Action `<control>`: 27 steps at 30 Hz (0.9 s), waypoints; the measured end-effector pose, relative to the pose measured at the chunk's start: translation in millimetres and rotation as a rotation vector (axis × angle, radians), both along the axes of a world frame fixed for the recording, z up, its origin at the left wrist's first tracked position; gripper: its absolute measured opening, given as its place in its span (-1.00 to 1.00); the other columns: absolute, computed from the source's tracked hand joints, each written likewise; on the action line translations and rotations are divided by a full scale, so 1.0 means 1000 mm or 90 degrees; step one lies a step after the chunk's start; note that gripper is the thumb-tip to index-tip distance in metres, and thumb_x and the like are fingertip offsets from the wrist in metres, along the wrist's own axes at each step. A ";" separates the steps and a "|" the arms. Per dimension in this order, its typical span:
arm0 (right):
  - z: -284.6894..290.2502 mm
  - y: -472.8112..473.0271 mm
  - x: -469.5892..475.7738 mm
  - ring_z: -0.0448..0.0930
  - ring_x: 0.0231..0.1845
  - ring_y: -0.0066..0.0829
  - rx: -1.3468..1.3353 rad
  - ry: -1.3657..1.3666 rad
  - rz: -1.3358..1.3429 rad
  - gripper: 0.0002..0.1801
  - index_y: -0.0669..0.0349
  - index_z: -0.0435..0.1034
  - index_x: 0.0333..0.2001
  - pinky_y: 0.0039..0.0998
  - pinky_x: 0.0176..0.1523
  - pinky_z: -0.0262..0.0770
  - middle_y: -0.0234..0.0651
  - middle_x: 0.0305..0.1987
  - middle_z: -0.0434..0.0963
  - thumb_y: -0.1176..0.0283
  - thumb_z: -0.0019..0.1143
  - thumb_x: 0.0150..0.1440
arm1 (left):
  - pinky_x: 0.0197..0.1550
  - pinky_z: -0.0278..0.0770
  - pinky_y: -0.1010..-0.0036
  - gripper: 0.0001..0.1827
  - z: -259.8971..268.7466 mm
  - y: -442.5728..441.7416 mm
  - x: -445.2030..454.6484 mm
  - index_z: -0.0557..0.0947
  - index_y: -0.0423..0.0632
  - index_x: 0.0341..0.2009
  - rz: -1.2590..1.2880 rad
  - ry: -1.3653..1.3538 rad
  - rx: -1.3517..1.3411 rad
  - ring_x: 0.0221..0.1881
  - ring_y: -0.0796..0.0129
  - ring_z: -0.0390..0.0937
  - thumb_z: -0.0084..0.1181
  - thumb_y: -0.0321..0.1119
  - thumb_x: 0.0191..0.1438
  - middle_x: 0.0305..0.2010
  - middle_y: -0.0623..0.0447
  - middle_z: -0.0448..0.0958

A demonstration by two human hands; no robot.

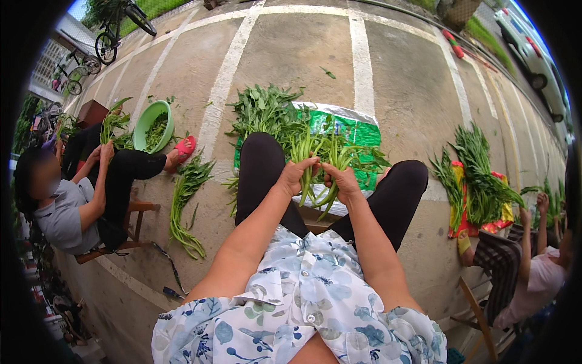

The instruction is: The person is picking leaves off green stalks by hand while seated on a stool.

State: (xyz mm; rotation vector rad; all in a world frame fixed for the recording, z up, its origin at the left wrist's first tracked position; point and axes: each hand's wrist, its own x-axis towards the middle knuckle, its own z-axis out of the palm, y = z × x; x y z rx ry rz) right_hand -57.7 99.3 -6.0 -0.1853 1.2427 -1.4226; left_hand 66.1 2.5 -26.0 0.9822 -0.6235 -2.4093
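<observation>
Between my knees, my left hand (pixel 294 175) is closed on a bunch of green leafy vegetable stems (pixel 303 148). Close beside it, my right hand (pixel 344 181) grips another bunch of stems (pixel 335 152). The fingertips of both hands nearly meet, and the cut ends of the stems hang below them. Under and beyond my hands lies a green and white woven plastic sack (pixel 363 136), spread flat on the ground. A large heap of the leafy greens (pixel 266 109) rests on its left side and spills over the edge.
A seated person (pixel 68 214) at left holds greens near a light green basin (pixel 170 123) of leaves. A loose bunch (pixel 184 204) lies beside my left knee. Another person (pixel 532 282) sits at right by greens (pixel 477 182) on a red and yellow sack (pixel 456 214).
</observation>
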 end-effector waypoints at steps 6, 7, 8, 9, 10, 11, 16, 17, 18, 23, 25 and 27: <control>0.008 -0.007 0.013 0.37 -0.55 -0.71 -0.052 -0.057 0.057 -0.77 0.12 0.39 -0.27 -0.65 -0.54 0.27 -0.54 -0.48 0.41 0.38 0.19 -0.04 | -0.46 0.51 0.40 -0.80 -0.005 -0.001 0.002 0.53 -0.10 -0.29 -0.100 0.002 0.042 -0.51 0.34 0.50 0.08 -0.28 0.03 -0.46 0.05 0.52; 0.007 -0.008 0.013 0.37 -0.55 -0.70 -0.055 -0.054 0.057 -0.77 0.12 0.39 -0.27 -0.64 -0.53 0.26 -0.54 -0.49 0.41 0.37 0.19 -0.04 | -0.47 0.50 0.39 -0.79 -0.003 0.000 0.002 0.53 -0.10 -0.29 -0.107 0.003 0.060 -0.53 0.34 0.49 0.07 -0.25 0.04 -0.47 0.05 0.52; 0.006 -0.008 0.013 0.37 -0.55 -0.69 -0.058 -0.050 0.057 -0.77 0.12 0.40 -0.27 -0.63 -0.53 0.25 -0.53 -0.50 0.41 0.37 0.18 -0.03 | -0.47 0.49 0.38 -0.79 -0.003 0.000 0.001 0.53 -0.09 -0.29 -0.115 0.014 0.067 -0.53 0.34 0.49 0.06 -0.24 0.04 -0.48 0.05 0.51; 0.004 -0.009 0.013 0.37 -0.55 -0.68 -0.062 -0.047 0.058 -0.77 0.13 0.40 -0.27 -0.62 -0.52 0.24 -0.53 -0.50 0.42 0.37 0.18 -0.03 | -0.47 0.48 0.38 -0.78 -0.001 -0.001 0.001 0.53 -0.08 -0.29 -0.123 0.025 0.073 -0.54 0.34 0.48 0.06 -0.22 0.04 -0.48 0.05 0.51; 0.001 -0.010 0.013 0.37 -0.55 -0.67 -0.063 -0.041 0.061 -0.78 0.14 0.39 -0.27 -0.62 -0.52 0.23 -0.53 -0.50 0.42 0.38 0.17 -0.04 | -0.48 0.47 0.37 -0.77 0.001 -0.001 0.001 0.53 -0.07 -0.29 -0.131 0.036 0.079 -0.55 0.35 0.47 0.05 -0.20 0.05 -0.49 0.05 0.51; -0.001 -0.010 0.011 0.37 -0.55 -0.66 -0.065 -0.035 0.064 -0.78 0.14 0.39 -0.27 -0.62 -0.52 0.23 -0.52 -0.49 0.42 0.39 0.17 -0.04 | -0.45 0.48 0.38 -0.78 0.002 -0.001 0.001 0.53 -0.07 -0.29 -0.138 0.055 0.064 -0.52 0.35 0.48 0.05 -0.21 0.05 -0.47 0.05 0.51; -0.009 -0.011 0.005 0.44 -0.53 -0.58 -0.071 -0.006 -0.004 -0.83 0.22 0.37 -0.32 -0.55 -0.48 0.37 -0.41 -0.48 0.46 0.47 0.11 -0.04 | -0.33 0.52 0.41 -0.78 0.005 0.001 -0.001 0.50 -0.06 -0.22 -0.084 0.051 0.025 -0.35 0.35 0.51 0.04 -0.25 0.06 -0.29 0.05 0.53; -0.010 -0.011 0.000 0.48 -0.50 -0.54 -0.068 -0.015 -0.057 -0.85 0.24 0.37 -0.33 -0.52 -0.45 0.43 -0.37 -0.47 0.48 0.48 0.10 -0.04 | -0.33 0.52 0.42 -0.78 0.004 0.001 -0.001 0.48 -0.06 -0.22 -0.060 0.050 0.017 -0.35 0.35 0.51 0.06 -0.27 0.05 -0.29 0.05 0.52; -0.013 -0.009 -0.006 0.52 -0.48 -0.50 -0.065 -0.024 -0.111 -0.86 0.27 0.36 -0.35 -0.48 -0.42 0.49 -0.32 -0.47 0.49 0.49 0.08 -0.03 | -0.32 0.52 0.42 -0.77 0.008 0.002 -0.004 0.47 -0.07 -0.21 -0.037 0.050 0.010 -0.34 0.35 0.50 0.08 -0.28 0.04 -0.28 0.05 0.51; 0.004 -0.003 -0.032 0.40 -0.64 -0.57 -0.097 -0.023 -0.287 -0.87 0.26 0.32 -0.40 -0.56 -0.61 0.35 -0.40 -0.60 0.38 0.50 0.11 -0.04 | -0.37 0.52 0.45 -0.69 0.005 -0.001 -0.001 0.41 -0.04 -0.15 0.012 -0.009 -0.068 -0.39 0.37 0.48 0.13 -0.30 0.00 -0.29 0.05 0.48; 0.006 -0.001 -0.032 0.38 -0.65 -0.59 -0.094 -0.023 -0.245 -0.86 0.25 0.32 -0.40 -0.58 -0.64 0.30 -0.42 -0.62 0.36 0.49 0.13 -0.04 | -0.45 0.48 0.48 -0.73 0.005 0.002 -0.005 0.46 -0.06 -0.24 0.008 -0.045 -0.087 -0.51 0.42 0.44 0.16 -0.26 -0.02 -0.44 0.09 0.47; 0.008 0.000 -0.020 0.36 -0.66 -0.62 -0.065 -0.044 -0.167 -0.83 0.24 0.32 -0.39 -0.60 -0.65 0.25 -0.44 -0.63 0.34 0.47 0.15 -0.05 | -0.48 0.45 0.51 -0.75 0.005 0.001 -0.007 0.49 -0.06 -0.31 -0.030 -0.094 -0.108 -0.55 0.45 0.42 0.18 -0.22 -0.03 -0.50 0.11 0.46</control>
